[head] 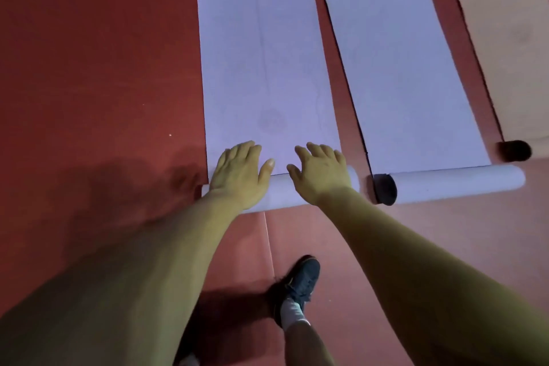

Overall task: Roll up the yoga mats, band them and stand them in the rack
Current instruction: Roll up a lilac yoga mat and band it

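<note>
A pale lilac yoga mat [261, 68] lies on the red floor, its near end rolled into a short tube [279, 190]. My left hand [239, 171] presses flat on the left part of that roll, fingers straight. My right hand [322, 171] presses on the right part, fingers spread over the roll onto the flat mat. A second lilac mat [398, 74] lies to the right, its near end also rolled [451, 186], showing a dark inner side at the roll's left end. No rack or band is in view.
A beige mat [511, 38] lies at the far right with a dark rolled end [515, 151]. My dark shoe [301, 281] stands on the red floor [98, 68] just behind the roll. A floor seam runs toward me from the roll.
</note>
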Available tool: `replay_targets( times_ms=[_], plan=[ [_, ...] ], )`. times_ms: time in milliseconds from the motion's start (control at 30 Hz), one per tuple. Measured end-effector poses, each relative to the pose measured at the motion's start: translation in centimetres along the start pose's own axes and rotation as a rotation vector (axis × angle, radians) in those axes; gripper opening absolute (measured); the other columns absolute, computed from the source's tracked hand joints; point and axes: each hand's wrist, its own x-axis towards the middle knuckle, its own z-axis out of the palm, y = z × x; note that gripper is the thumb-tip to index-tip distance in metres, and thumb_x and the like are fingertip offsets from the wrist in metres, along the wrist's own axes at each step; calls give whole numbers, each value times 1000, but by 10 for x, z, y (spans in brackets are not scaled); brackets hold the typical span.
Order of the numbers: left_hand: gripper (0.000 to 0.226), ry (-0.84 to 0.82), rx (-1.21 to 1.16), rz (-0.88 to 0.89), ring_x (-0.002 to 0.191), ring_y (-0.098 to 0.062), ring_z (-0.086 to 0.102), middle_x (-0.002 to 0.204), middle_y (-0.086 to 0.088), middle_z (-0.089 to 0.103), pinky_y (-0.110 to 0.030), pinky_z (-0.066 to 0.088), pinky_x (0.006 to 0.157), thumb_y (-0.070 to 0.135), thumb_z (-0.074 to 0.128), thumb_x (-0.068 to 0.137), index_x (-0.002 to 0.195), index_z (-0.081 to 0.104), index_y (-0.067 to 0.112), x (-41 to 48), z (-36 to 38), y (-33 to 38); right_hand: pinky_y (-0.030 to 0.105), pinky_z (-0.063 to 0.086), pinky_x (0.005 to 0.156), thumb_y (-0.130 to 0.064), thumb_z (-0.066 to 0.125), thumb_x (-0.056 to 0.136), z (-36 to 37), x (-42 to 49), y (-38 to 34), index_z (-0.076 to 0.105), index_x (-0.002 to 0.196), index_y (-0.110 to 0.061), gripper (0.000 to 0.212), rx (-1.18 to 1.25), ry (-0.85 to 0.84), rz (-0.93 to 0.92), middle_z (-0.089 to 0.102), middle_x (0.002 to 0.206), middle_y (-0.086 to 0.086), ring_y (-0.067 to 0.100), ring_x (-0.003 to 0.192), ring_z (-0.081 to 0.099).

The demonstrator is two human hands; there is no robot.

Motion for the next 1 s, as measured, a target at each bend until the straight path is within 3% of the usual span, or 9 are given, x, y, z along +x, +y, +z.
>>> replay_targets(
  times_ms=[400,567,633,733,800,867,933,1000],
  plan=[
    [56,-44,36,-61,149,-21,25,162,-5,31,-36,11,123,45,36,106,151,38,12,122,257,-42,44,16,121,-46,37,106,241,145,87,33,156,-22,56,-27,-93,-97,29,164,5,27,150,24],
    [63,-122,61,-158,155,-24,6,169,-3,10,-42,0,125,52,26,105,160,19,20,139,344,-72,51,19,119,-50,32,104,332,178,94,33,152,-26,54,1,-104,-115,31,159,4,29,146,26],
    [64,-137,70,-190,155,-27,6,168,-2,12,-44,0,125,52,24,105,160,17,21,133,363,-84,52,20,118,-51,33,104,353,176,95,28,153,-21,57,-8,-76,-109,34,155,5,30,142,29],
    [67,-93,97,-187,147,-30,22,160,-5,27,-43,12,123,53,27,104,159,18,17,112,375,-90,50,25,115,-55,32,104,368,160,93,19,159,-16,68,-54,-45,-72,39,148,11,33,134,37],
    [66,-93,117,-185,139,-31,27,152,-8,30,-42,18,118,55,29,103,158,22,18,96,380,-89,49,27,111,-59,34,102,372,148,92,30,154,-20,64,-93,-37,-78,39,141,13,34,130,37],
    [60,-102,86,-215,143,-31,21,155,-9,23,-42,14,120,56,31,102,151,35,22,81,385,-87,50,24,114,-62,36,100,377,135,93,43,144,-22,60,-93,-42,-86,34,145,12,34,135,30],
    [54,-104,56,-232,150,-31,12,160,-12,20,-44,6,124,56,32,102,143,42,23,66,391,-84,52,15,120,-62,39,98,384,119,94,42,143,-20,62,-38,-71,-85,29,155,11,32,145,21],
    [54,-107,97,-195,147,-32,21,153,-14,35,-46,7,124,56,31,102,142,40,20,47,399,-77,54,11,122,-63,41,98,395,100,96,35,148,-16,68,-30,-99,-69,35,153,9,31,145,26]
  ],
)
